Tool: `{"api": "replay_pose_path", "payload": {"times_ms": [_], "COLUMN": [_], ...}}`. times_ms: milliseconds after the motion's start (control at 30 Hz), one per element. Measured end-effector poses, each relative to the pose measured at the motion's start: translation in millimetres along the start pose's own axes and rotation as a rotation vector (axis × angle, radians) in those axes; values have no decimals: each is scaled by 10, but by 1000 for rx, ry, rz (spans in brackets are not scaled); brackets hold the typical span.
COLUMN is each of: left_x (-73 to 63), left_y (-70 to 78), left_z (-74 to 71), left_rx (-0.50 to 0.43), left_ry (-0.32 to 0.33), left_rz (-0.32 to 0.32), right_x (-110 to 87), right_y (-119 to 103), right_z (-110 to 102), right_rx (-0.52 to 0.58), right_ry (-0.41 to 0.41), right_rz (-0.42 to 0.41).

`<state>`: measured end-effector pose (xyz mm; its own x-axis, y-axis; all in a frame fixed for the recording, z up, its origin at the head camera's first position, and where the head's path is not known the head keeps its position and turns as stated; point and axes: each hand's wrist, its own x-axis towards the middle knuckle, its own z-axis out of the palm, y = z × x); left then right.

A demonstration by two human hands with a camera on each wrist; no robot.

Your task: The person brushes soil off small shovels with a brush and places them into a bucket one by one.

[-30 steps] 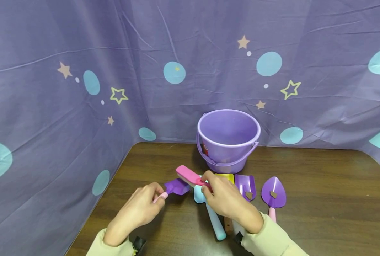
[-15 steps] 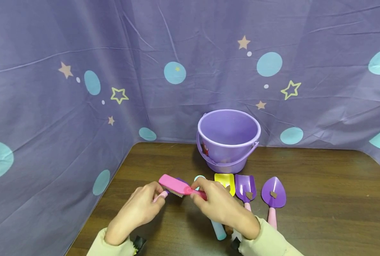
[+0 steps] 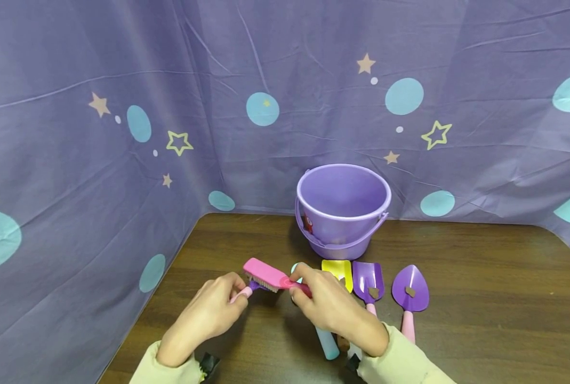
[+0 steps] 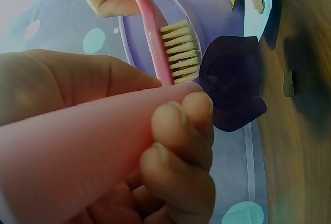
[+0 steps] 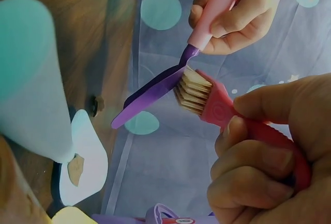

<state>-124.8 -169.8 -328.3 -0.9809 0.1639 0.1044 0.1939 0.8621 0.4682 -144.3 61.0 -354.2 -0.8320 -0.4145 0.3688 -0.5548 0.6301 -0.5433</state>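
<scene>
My left hand (image 3: 214,308) grips the pink handle of a small purple toy shovel (image 5: 160,87), held up above the wooden table. My right hand (image 3: 328,298) holds a pink brush (image 3: 267,274) by its handle, thumb and fingers curled round it. The brush's pale bristles (image 5: 191,92) meet the shovel's blade close to its neck. Most of that blade is hidden under the brush in the head view. On the table below lies a small brown lump (image 4: 288,83).
A purple bucket (image 3: 343,234) stands at the back. Before it lie a light blue shovel (image 3: 327,344), a yellow shovel (image 3: 335,268), a purple square shovel (image 3: 366,277) and a purple pointed trowel (image 3: 411,282), several bearing brown lumps. A patterned curtain (image 3: 285,69) borders the table.
The brush has moved left and down from beside the shovel onto its blade, then shifted slightly back to the right. The left hand with the shovel has stayed nearly still.
</scene>
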Motion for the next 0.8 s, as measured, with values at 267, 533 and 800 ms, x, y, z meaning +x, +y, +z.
{"api": "replay_pose_path", "payload": {"times_ms": [267, 533, 800], "left_x": [-23, -25, -12], "left_y": [32, 42, 11], "left_z": [-25, -50, -68], "left_rx": [-51, -67, -66], "left_ry": [-23, -33, -4], "left_rz": [-4, -9, -10], "right_x": [24, 36, 56], "right_y": [94, 165, 201], "right_z": [4, -17, -73], "right_rx": [-37, -92, -106], "right_ry": [18, 11, -13], "right_rz": [36, 106, 165]}}
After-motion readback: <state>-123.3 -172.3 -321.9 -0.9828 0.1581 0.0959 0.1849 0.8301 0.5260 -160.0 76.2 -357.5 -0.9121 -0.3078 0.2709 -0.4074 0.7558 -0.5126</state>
